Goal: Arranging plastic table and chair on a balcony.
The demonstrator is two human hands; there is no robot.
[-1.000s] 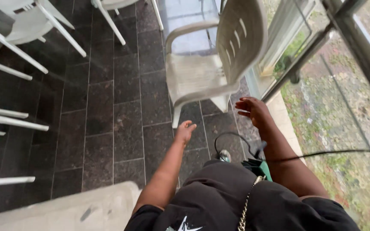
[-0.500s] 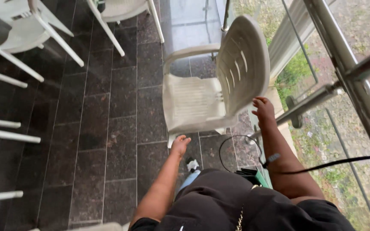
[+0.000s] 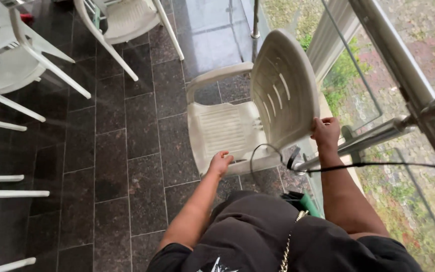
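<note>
White plastic chair is being gripped by two hands. Right hand is clasping its backrest; left hand is curling on the seat edge.

The dark stone-tile floor carries a cream plastic armchair at about 1 o'clock, another white chair at 11 o'clock, and more white chairs along 9 to 10 o'clock.
</note>
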